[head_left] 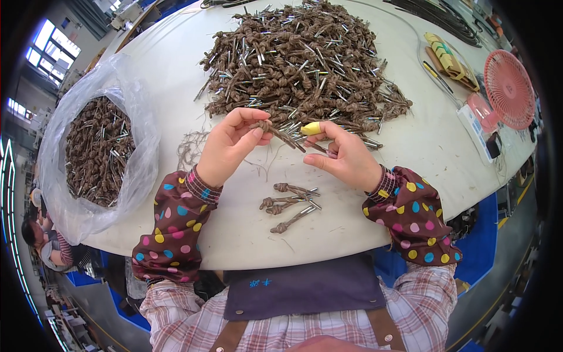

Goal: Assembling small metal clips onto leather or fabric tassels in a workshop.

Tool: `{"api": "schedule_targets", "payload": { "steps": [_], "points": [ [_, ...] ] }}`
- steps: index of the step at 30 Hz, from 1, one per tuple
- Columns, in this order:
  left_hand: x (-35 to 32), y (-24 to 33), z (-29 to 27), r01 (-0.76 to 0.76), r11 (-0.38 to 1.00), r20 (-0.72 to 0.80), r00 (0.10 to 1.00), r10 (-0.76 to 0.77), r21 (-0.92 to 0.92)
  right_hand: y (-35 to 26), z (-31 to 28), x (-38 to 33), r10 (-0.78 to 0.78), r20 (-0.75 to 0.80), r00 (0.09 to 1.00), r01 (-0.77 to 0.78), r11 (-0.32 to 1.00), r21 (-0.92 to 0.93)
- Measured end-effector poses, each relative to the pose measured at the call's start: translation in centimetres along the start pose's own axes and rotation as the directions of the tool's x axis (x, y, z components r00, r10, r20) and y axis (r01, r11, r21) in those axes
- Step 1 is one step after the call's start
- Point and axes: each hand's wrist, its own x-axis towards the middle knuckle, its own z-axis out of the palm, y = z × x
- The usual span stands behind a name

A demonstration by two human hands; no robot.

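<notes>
My left hand [230, 144] pinches a knotted brown cord [282, 138] by its knot, between thumb and fingers. From the knot, the cord's tails slant down to the right. At that end is my right hand [345, 154], a yellow cover on its index finger. Its thumb and index finger stand apart, while a strand runs in among its curled fingers; the exact grip is partly hidden. Just below both hands, several knotted cords [287, 203] with shiny metal tips lie on the pale table [234, 237]. Beyond my hands rises a large heap of similar cords [299, 64].
On the left, a clear plastic bag [143, 146] stands full of knotted cords. Loose thin threads [190, 151] lie beside it. To the right are a pink fan [509, 88], a white power strip [475, 132], a yellow-black pen-like tool [437, 76] and a yellow-wrapped bundle [448, 58].
</notes>
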Motion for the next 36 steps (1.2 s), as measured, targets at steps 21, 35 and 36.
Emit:
{"api": "schedule_targets", "payload": {
  "steps": [21, 35, 36],
  "points": [
    [-0.6, -0.8, 2.4, -0.450, 0.237, 0.311, 0.835, 0.455, 0.861, 0.3, 1.4, -0.1, -0.057, -0.230, 0.972, 0.046, 0.998, -0.053],
    [-0.3, -1.4, 2.1, -0.446, -0.003, 0.344, 0.684, 0.643, 0.895, 0.4, 0.6, 0.3, 0.248, 0.016, 0.969, -0.237, 0.902, 0.361],
    [-0.3, -1.3, 2.0, -0.445, -0.005, 0.344, 0.684, 0.643, 0.895, 0.0, 0.5, 0.3, 0.333, 0.075, 0.940, -0.334, 0.852, 0.403]
  ]
}}
